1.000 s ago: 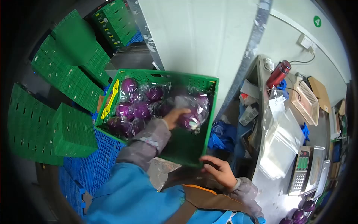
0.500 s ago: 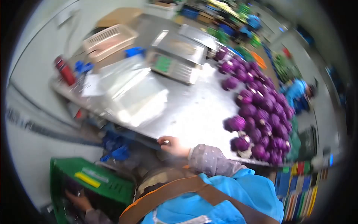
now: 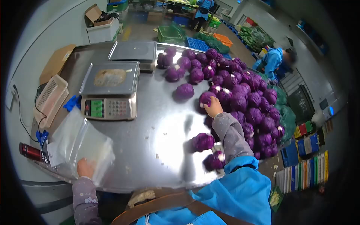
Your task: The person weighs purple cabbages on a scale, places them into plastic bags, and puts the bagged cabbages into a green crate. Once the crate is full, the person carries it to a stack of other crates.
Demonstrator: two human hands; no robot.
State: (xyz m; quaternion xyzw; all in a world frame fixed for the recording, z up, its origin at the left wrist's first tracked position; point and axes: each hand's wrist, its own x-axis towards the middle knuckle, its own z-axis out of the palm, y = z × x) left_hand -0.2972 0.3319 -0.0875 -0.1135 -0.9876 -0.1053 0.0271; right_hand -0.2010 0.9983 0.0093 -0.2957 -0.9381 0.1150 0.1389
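Note:
My right hand (image 3: 213,107) reaches across the steel table and has its fingers closed round the near side of a purple cabbage (image 3: 206,98), at the left edge of a large heap of purple cabbages (image 3: 254,99). Low on the left, my left hand (image 3: 86,168) is over the near part of a stack of clear plastic bags (image 3: 80,137), its fingers curled at the plastic and somewhat blurred. Two cabbages sit just below my right forearm, one of them a dark purple cabbage (image 3: 203,142). A single cabbage (image 3: 185,91) lies left of the heap.
A digital scale (image 3: 111,93) stands on the steel table (image 3: 150,150), with a second scale (image 3: 134,51) behind it. Along the left edge are a beige basket (image 3: 52,99) and a red flask (image 3: 30,152). A person in blue (image 3: 273,62) works beyond the heap. Crates (image 3: 302,172) stand at right.
My left hand has left the green crate and come up to the plastic bags. My right hand has moved from the table's front edge to a cabbage. The view has turned.

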